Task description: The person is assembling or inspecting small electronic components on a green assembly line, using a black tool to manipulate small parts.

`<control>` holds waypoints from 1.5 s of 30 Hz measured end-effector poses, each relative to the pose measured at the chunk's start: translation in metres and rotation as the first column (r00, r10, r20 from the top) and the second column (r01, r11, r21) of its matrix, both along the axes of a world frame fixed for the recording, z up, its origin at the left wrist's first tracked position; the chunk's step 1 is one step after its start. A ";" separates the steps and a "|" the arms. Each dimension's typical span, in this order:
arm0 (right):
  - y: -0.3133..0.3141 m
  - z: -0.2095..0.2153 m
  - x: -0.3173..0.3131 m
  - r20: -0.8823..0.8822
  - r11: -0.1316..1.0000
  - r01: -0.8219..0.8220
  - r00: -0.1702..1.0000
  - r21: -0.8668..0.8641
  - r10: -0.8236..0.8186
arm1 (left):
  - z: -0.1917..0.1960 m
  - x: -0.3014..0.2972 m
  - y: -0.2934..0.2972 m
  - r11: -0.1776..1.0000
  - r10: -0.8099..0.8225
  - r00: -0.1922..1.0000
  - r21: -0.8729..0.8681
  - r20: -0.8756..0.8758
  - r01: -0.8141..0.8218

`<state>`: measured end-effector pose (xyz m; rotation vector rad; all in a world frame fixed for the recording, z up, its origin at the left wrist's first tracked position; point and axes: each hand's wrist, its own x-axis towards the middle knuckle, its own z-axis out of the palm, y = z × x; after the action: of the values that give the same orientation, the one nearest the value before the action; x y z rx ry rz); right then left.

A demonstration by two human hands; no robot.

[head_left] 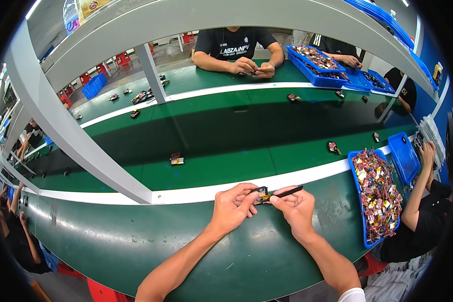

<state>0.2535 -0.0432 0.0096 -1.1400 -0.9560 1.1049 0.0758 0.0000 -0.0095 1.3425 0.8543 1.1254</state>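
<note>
Above the green worktable my left hand [232, 207] pinches a small black electronic housing [261, 193] with its thumb and fingers. Some light and yellowish parts show inside the housing, too small to make out. My right hand [298, 210] is closed around a slim black tweezer-like tool [289, 191]. Its narrow end points left and meets the housing, where a yellowish bit shows; whether it grips that bit I cannot tell. Both hands are close together, just this side of the white rail.
A blue tray [355, 187] heaped with small wired parts stands to my right, with another blue tray [403, 156] beyond it. Past the white rail [206, 195], a green conveyor belt [226, 173] carries scattered parts [176, 159]. A grey post [85, 143] rises at left. Co-workers sit opposite and at both sides.
</note>
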 end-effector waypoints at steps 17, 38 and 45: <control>0.003 -0.006 0.003 -0.005 0.992 -0.064 0.998 0.112 0.065 | 0.000 -0.014 0.011 0.958 -0.174 0.976 -0.208 0.129 0.198; -0.003 -0.006 -0.002 0.428 0.939 -0.019 0.893 0.344 -0.139 | 0.004 -0.014 0.009 0.969 -0.128 0.981 -0.194 0.149 0.156; -0.004 -0.005 -0.003 0.428 0.933 -0.001 0.889 0.359 -0.164 | 0.002 -0.013 0.010 0.968 -0.122 0.978 -0.198 0.170 0.155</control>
<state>0.2502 -0.0468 0.0050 -1.1457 -1.3928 0.5653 0.0632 0.0101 -0.0071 1.1059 0.7308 0.9869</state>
